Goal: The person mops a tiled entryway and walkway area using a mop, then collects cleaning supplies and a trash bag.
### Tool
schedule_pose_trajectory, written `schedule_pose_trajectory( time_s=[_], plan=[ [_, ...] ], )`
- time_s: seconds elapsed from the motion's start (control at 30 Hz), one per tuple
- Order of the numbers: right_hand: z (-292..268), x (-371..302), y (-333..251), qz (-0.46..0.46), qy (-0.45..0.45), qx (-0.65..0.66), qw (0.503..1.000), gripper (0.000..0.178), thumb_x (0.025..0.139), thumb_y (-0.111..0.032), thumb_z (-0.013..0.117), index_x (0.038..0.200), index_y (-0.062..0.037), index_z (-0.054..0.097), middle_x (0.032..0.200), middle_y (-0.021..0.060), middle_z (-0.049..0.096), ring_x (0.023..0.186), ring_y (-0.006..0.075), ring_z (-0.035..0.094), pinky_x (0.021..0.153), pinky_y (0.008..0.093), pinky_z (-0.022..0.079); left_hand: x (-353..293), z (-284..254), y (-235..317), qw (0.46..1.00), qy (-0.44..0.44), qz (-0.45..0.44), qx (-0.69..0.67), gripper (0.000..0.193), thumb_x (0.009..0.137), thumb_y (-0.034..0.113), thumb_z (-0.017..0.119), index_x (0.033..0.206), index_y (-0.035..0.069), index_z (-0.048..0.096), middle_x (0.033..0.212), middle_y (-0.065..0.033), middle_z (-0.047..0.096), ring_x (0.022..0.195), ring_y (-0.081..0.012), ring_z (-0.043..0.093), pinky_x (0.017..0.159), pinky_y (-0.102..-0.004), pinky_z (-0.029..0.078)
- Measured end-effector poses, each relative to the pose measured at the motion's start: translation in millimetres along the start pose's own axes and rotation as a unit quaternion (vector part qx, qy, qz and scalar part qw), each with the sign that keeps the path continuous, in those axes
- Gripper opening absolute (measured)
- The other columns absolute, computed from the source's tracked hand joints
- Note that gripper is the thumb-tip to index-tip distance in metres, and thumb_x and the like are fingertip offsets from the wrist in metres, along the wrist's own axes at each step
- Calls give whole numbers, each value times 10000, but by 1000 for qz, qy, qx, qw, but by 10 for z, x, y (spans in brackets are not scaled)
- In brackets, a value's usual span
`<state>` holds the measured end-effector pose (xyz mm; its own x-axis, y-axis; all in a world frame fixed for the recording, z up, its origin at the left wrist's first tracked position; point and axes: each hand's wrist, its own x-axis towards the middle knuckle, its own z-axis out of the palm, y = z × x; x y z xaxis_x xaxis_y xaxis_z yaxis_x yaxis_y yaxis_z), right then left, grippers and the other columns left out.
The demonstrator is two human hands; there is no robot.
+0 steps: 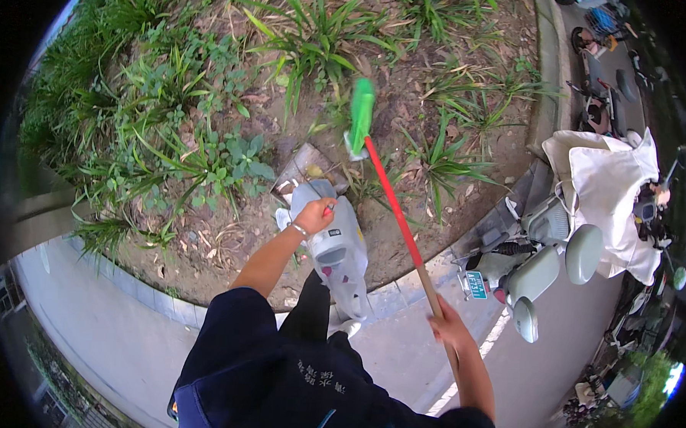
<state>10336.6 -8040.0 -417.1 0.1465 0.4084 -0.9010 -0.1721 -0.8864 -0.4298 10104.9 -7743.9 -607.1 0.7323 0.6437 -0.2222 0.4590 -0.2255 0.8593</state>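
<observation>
My left hand (312, 216) is closed round the handle at the top of a grey dustpan (330, 248), with a bit of red showing by the thumb. A translucent plastic bag (351, 283) hangs about the dustpan, with some dark reddish bits inside. Lower right, my right hand (454, 327) grips the brown part of a broom (393, 197) with a red upper shaft. Its green head (362, 104), slightly blurred, is over the planting bed, ahead of the dustpan. Something whitish shows at the base of the head; I cannot make out what.
Grass clumps (316, 41) and dry leaves cover the soil bed, edged by a curved stone curb (401, 293). A flat slab (307, 165) lies beyond the dustpan. Parked scooters (535, 276), one with a pale cover (611, 199), stand at right along the paved road (125, 289).
</observation>
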Motion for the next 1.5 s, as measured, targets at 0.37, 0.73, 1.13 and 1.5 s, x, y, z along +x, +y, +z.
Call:
schedule_pose_trajectory(
  time_s=[0.37, 0.73, 1.13, 1.5],
  plan=[
    [30, -610, 231, -49, 110, -87, 989, 636, 702, 46, 464, 1262, -188, 273, 539, -30, 365, 379, 59, 338, 332, 210, 288, 114, -247, -5, 998, 39, -27, 39, 202, 706, 125, 555, 898, 69, 530, 565, -125, 530, 504, -237, 528, 494, -318, 426],
    [181, -9, 270, -122, 195, -269, 935, 587, 707, -34, 481, 1249, -168, 297, 678, 59, 475, 587, 127, 479, 565, 233, 415, 117, -282, -19, 998, 59, -28, 27, 184, 693, 119, 553, 869, 65, 540, 564, -134, 522, 521, -256, 528, 512, -322, 428],
    [183, -1286, 81, 89, 34, 16, 995, 616, 693, 10, 463, 1257, -164, 284, 519, -28, 347, 398, 50, 349, 359, 199, 292, 93, -253, 97, 997, 44, -57, 28, 167, 697, 120, 543, 858, 76, 540, 597, -138, 545, 551, -265, 548, 531, -331, 437],
    [497, 108, 691, -149, 152, -251, 944, 622, 687, -57, 458, 1255, -204, 250, 796, 152, 559, 654, 226, 547, 613, 325, 439, 105, -237, 117, 997, 51, -41, 39, 161, 695, 133, 540, 837, 57, 535, 641, -138, 560, 616, -283, 555, 574, -348, 444]
  ],
)
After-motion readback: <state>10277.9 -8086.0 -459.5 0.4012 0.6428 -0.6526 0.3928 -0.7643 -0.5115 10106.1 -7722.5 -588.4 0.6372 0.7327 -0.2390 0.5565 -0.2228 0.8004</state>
